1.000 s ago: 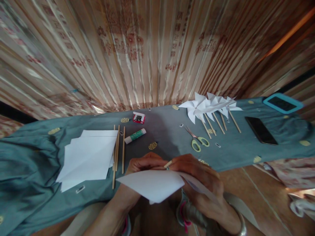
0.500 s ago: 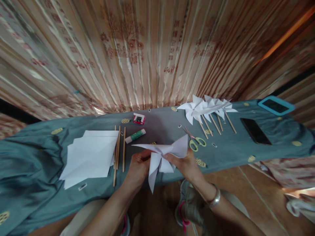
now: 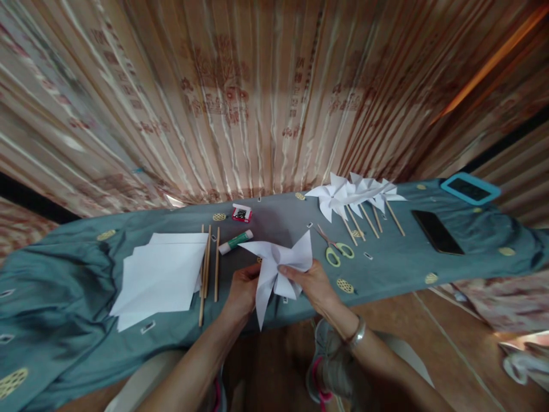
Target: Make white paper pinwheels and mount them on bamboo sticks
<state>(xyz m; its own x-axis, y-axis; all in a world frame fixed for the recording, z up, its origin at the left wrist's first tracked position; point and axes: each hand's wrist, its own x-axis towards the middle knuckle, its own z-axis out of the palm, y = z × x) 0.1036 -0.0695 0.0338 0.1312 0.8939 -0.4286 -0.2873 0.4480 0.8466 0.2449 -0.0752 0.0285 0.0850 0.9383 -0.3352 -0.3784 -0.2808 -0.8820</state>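
Observation:
A white paper pinwheel (image 3: 270, 268) is held between both hands over the front part of the table. My left hand (image 3: 243, 290) grips it from the left, with the fingers partly hidden behind the paper. My right hand (image 3: 312, 281) holds its right side, the thumb pressed on the folded centre. No stick shows on this pinwheel. Just beyond it lies a glue stick (image 3: 235, 242) with a green label. To the right are scissors (image 3: 337, 252) with yellow-green handles.
Left of my hands lie several wooden sticks (image 3: 217, 266) and a stack of white paper (image 3: 160, 280). An opened red box (image 3: 242, 213) stands farther back. Finished pinwheels on sticks (image 3: 338, 194), a black phone (image 3: 436, 232) and a blue-framed device (image 3: 470, 189) lie to the right on the cloth-covered table.
Both hands have tilted the pinwheel so its face shows more fully, and its blades look more spread. The camera view has shifted slightly; the other things lie as before.

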